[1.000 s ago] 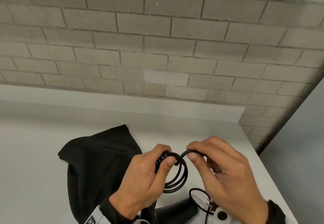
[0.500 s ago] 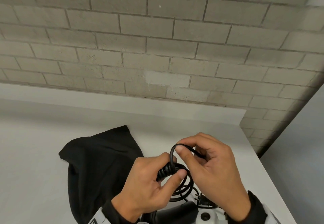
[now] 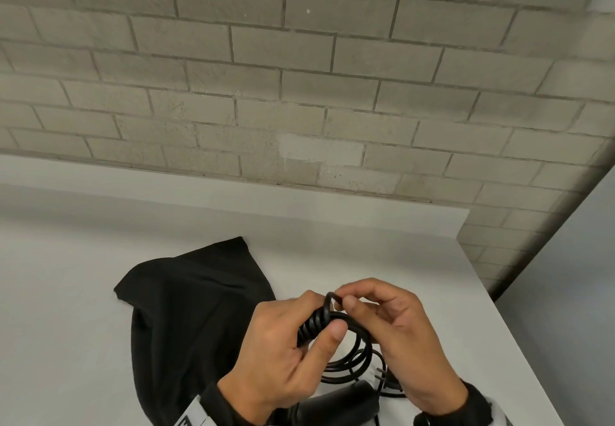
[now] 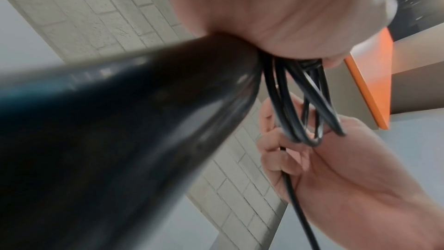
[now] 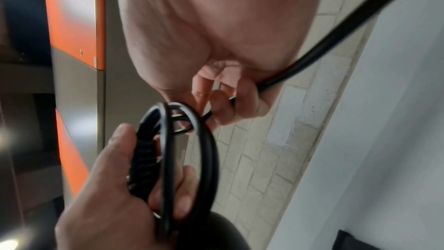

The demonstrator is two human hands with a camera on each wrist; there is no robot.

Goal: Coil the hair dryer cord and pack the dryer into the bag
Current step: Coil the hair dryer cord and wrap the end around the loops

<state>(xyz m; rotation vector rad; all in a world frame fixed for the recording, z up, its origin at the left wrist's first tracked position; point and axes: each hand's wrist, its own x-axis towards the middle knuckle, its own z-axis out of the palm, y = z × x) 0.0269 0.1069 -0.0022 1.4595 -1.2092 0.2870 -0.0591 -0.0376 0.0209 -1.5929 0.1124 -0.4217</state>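
Black bag (image 3: pixel 186 319) flat on table (image 3: pixel 66 292); left hand (image 3: pixel 279 352) grips coiled cord (image 3: pixel 346 349), right hand (image 3: pixel 399 335) pinches loop.

White bench (image 3: pixel 83 309) set against a grey brick wall (image 3: pixel 299 76), with a low white upstand along the back edge. Pale patch on one brick just above that edge. Orange-and-grey panels (image 5: pixel 74 16) visible in both wrist views.

Bag (image 3: pixel 186 309) on table (image 3: pixel 66 292), left of hands' cord coil (image 3: pixel 346 349)
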